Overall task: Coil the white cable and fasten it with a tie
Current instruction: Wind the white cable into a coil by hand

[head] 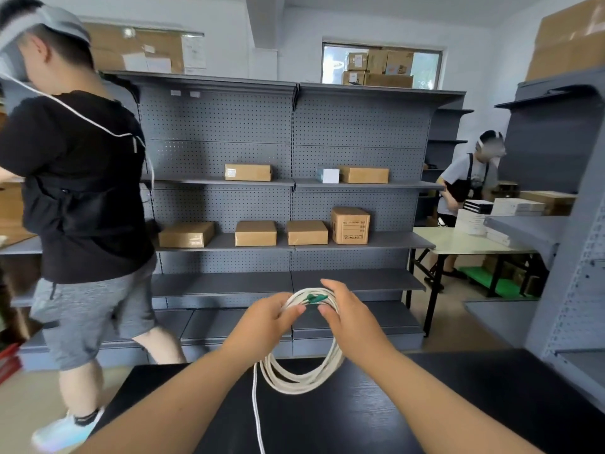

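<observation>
White corded cable (304,378), coiled and hanging upright above the black wood-grain table (458,404), is gripped at its top by both hands. The thin green tie (315,298) sits between left hand (266,317) and right hand (350,314), about equally near each, and a loose tail drops tableward.

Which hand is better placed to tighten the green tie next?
Probably right. The right hand curls round the coil top, where the green tie lies nearest its fingers; the left hand pinches the white cable beside it, steadying the loops.

White cable (304,378), green tie (313,299)
</observation>
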